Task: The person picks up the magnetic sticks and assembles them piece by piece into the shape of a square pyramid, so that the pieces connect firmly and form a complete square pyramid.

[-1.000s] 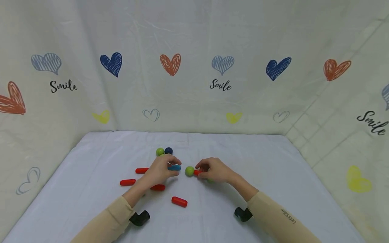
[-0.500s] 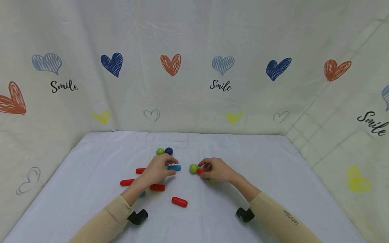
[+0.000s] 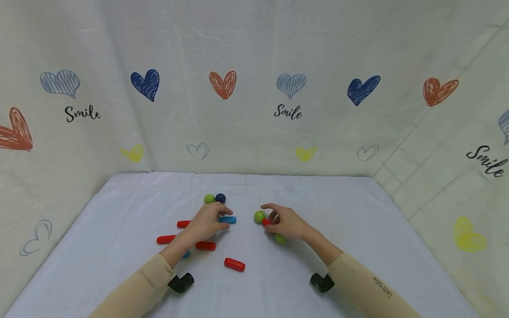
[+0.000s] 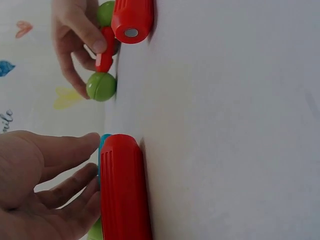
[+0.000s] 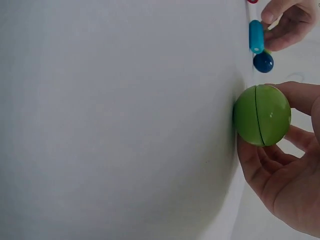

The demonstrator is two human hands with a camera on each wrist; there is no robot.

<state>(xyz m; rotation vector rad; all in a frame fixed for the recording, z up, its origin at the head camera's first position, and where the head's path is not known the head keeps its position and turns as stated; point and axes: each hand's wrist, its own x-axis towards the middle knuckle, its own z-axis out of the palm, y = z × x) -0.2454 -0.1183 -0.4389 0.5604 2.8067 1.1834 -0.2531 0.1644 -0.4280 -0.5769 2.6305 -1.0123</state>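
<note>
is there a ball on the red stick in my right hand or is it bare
Ball on: the left wrist view shows a green ball meeting the red stick, no gap visible.

Head view: high, facing forward-down. Wrist views: low, close, turned sideways; both hands (image 3: 207, 223) (image 3: 292, 223) shared.

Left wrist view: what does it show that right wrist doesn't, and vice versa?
Only left wrist: the red rod pinched by the right hand, and a printed orange heart.
Only right wrist: the dark blue ball.
Both: left hand, right hand, a green ball, and the light blue rod, just a sliver in the left wrist view.
</note>
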